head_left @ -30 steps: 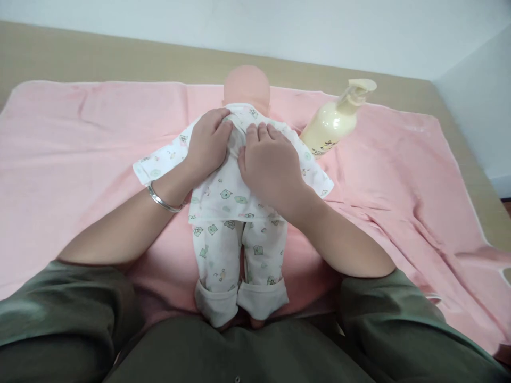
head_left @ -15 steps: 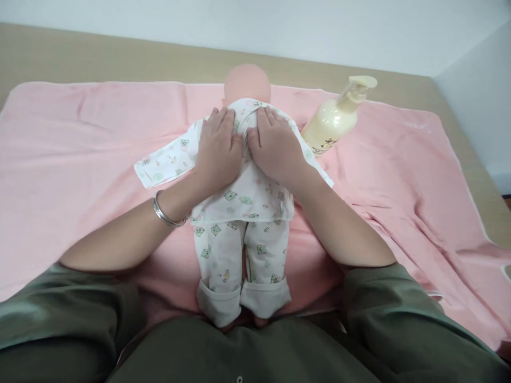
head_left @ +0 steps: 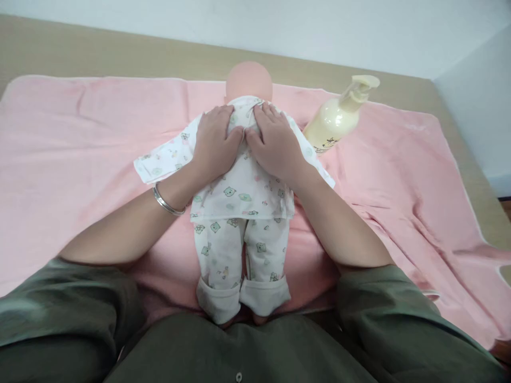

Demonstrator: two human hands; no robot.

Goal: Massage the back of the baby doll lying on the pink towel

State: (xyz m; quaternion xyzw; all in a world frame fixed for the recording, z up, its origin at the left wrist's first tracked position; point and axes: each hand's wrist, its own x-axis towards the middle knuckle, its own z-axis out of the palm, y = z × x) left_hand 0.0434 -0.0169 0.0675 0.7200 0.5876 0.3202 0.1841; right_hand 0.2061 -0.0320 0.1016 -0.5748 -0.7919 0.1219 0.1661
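A baby doll (head_left: 249, 80) lies on its front with the back of its bald head showing, its feet toward me. It wears a white printed shirt (head_left: 243, 198) and matching trousers (head_left: 261, 247) with rolled cuffs. My left hand (head_left: 218, 139) rests flat on the left side of the doll's upper back, its thumb angled toward the middle. On the right side of the upper back lies my right hand (head_left: 275, 139), palm down. The two thumbs nearly meet near the spine. Neither hand grips anything.
A pink blanket (head_left: 91, 117) lies under the doll, with folds at the right. To the right of the doll's shoulder a cream pump bottle (head_left: 333, 119) leans on the blanket. Behind are the tan table edge (head_left: 159, 58) and a pale wall.
Both hands remain on the doll's upper back, with only slight shifts of the thumbs and fingers. The view has moved very slightly.
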